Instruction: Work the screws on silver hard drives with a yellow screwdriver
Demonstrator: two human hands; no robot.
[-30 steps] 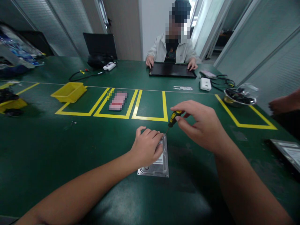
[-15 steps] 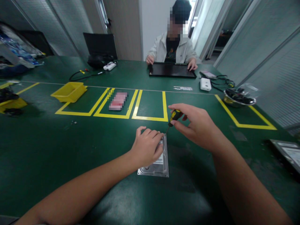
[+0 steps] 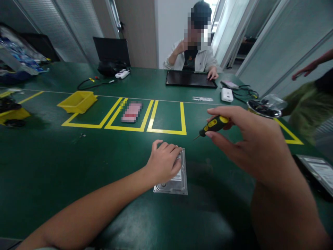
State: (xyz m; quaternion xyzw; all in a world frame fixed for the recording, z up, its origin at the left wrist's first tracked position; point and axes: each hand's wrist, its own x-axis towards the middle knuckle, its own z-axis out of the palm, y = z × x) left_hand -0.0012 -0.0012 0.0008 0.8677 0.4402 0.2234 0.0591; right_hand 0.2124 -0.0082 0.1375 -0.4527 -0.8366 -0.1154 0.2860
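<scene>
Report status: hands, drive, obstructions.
Left hand flat on hard drive. Right hand holds screwdriver, tip off the drive. Nothing between them.

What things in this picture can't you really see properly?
- Hard drive: in the head view the left hand covers most of its top, so its label cannot be read.
- Screwdriver: the right hand hides the end of its handle, and its tip is too small to tell.
- Pink thing in the yellow tape box: blurred out.
- Second drive: cut off by the right edge.
- Metal bowl: contents too small to name.
</scene>
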